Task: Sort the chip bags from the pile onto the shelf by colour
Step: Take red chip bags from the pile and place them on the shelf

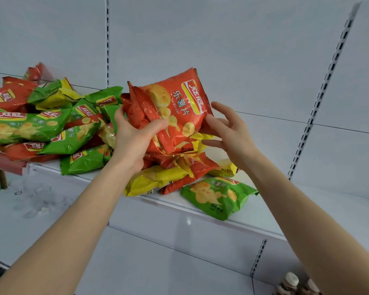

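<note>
Head view: red bag (175,107) (label 乐薯片) clutched in left hand (132,139), right hand (228,128) wide beside it.

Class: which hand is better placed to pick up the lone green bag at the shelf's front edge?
The right hand: it is open, gripping nothing, and the green bag lies nearer it. The left hand grips red bags.

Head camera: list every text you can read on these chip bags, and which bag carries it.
"乐薯片": red chip bag gripped by the left hand.
"Le shu pian": small, beside it on the same bag, barely legible.
"乐薯片": lone green chip bag at the front of the shelf.
Red banner logos and small print on all bags: too stylised or blurred to read.
</note>
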A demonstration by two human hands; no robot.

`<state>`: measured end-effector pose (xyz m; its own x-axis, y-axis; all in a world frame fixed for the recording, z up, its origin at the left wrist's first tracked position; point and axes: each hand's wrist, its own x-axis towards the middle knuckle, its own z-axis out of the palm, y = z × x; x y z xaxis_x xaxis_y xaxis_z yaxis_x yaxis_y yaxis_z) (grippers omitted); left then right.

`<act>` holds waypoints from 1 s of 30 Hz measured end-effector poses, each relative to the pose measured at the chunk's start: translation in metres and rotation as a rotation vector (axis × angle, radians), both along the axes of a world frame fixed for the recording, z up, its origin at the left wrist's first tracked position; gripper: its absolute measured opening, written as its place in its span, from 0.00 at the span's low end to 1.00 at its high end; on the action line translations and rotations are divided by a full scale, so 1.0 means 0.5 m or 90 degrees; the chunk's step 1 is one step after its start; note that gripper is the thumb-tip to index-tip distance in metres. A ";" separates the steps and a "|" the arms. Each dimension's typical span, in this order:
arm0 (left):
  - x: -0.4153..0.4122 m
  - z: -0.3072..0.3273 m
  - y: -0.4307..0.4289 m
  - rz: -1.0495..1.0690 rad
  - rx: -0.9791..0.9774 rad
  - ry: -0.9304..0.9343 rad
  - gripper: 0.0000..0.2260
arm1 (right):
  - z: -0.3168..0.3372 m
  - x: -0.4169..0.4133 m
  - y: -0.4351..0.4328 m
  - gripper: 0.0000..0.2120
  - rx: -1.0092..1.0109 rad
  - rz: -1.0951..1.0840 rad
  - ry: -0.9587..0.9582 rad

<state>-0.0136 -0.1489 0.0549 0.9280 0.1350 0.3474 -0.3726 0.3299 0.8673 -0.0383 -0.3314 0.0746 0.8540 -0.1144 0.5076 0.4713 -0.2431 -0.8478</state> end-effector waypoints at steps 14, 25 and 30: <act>0.001 -0.010 0.007 0.021 0.048 -0.077 0.43 | -0.057 0.011 -0.043 0.27 -0.257 -0.291 0.222; -0.017 0.003 -0.018 0.024 -0.050 -0.112 0.42 | -0.039 -0.012 -0.110 0.18 0.051 -0.314 0.096; -0.037 -0.001 -0.124 -0.040 -0.067 -0.118 0.41 | -0.016 -0.112 -0.230 0.14 0.152 -0.368 0.031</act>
<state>-0.0322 -0.2108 0.0546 0.8575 0.1240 0.4992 -0.4981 0.4426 0.7457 -0.0945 -0.4462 0.0667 0.6420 -0.6702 0.3724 0.2792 -0.2480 -0.9277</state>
